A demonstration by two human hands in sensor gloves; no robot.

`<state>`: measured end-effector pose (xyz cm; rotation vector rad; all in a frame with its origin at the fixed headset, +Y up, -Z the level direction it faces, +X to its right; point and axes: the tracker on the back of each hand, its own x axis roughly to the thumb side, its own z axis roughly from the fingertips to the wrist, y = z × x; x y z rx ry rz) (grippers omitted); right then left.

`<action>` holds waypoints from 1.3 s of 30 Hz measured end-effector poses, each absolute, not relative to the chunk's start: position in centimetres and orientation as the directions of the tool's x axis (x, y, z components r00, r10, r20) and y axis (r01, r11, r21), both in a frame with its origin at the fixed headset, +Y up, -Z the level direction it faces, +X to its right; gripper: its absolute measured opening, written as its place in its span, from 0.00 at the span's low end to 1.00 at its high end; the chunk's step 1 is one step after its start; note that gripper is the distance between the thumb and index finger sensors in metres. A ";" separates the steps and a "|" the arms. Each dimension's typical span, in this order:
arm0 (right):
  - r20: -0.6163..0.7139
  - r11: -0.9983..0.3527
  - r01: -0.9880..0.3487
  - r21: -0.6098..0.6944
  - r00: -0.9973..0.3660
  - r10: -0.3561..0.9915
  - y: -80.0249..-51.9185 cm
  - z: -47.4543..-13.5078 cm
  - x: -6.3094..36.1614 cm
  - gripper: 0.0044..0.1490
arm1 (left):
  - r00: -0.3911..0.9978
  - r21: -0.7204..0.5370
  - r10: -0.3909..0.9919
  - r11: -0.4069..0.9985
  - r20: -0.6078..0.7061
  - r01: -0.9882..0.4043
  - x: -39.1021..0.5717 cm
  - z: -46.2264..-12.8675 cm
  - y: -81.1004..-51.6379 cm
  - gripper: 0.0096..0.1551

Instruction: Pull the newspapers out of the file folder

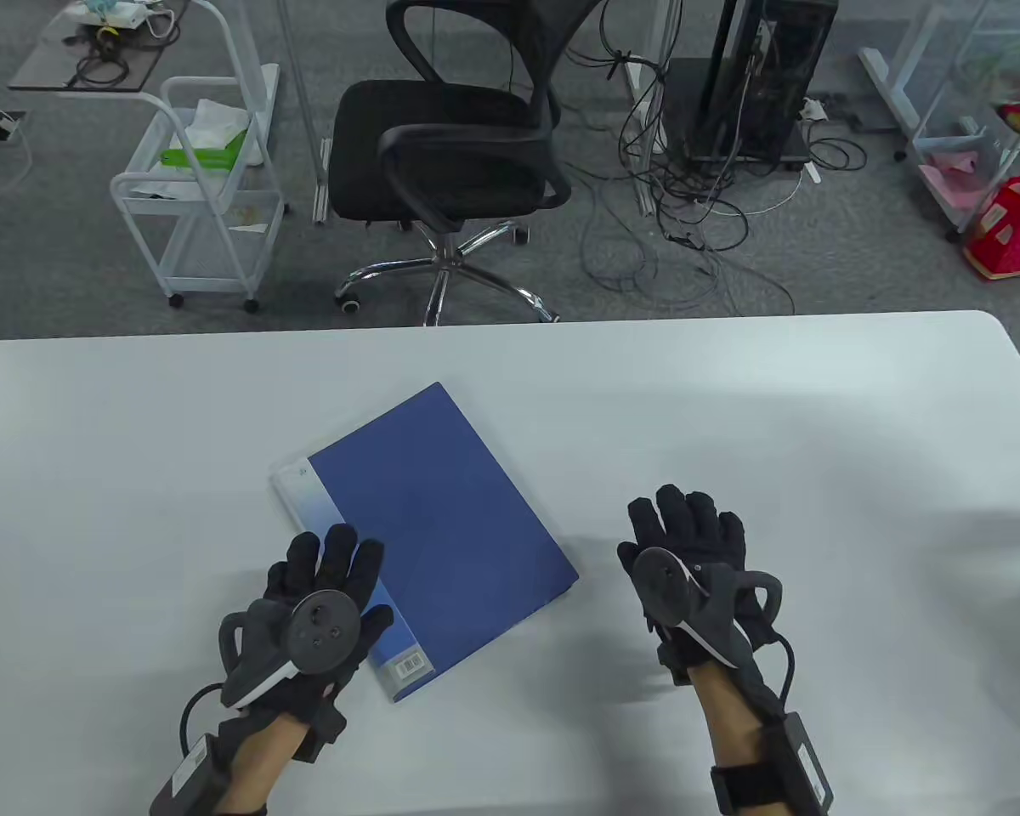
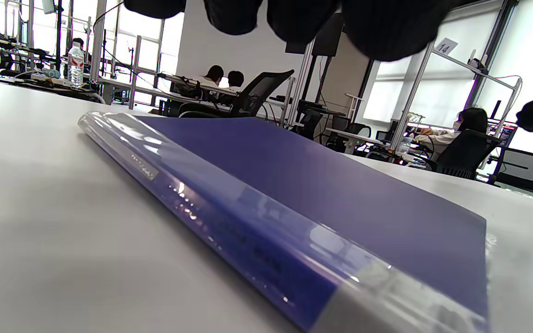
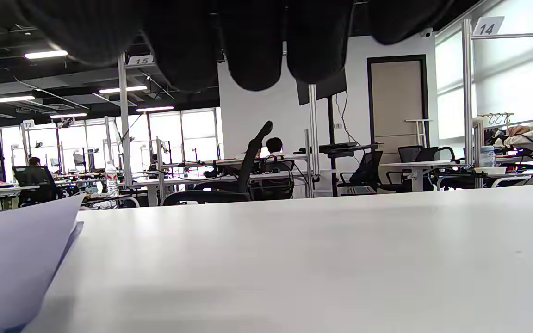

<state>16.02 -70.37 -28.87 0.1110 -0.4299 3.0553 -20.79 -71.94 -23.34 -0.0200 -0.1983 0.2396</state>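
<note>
A closed blue file folder (image 1: pixel 442 518) lies flat and turned at an angle on the white table (image 1: pixel 731 408). Its pale spine (image 1: pixel 306 501) faces left. No newspaper shows. My left hand (image 1: pixel 327 565) hovers, fingers spread, over the folder's near left corner by the barcode label (image 1: pixel 410 665) and holds nothing. In the left wrist view the folder (image 2: pixel 322 185) fills the middle and my fingertips (image 2: pixel 387 27) hang above it. My right hand (image 1: pixel 688 531) is open, palm down, just right of the folder and apart from it. The right wrist view shows the folder's corner (image 3: pixel 12 259).
A black office chair (image 1: pixel 450 161) stands beyond the table's far edge. A white wire cart (image 1: pixel 200 187) is at the far left. A computer tower (image 1: pixel 761 76) with loose cables is at the far right. Bare table lies right of my right hand.
</note>
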 end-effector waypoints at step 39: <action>0.032 -0.958 -0.195 -0.212 -0.981 0.193 -70.5 -29.4 18.2 0.38 | 0.817 -0.154 0.422 0.846 -0.394 -0.511 -32.1 -42.6 -77.7 0.32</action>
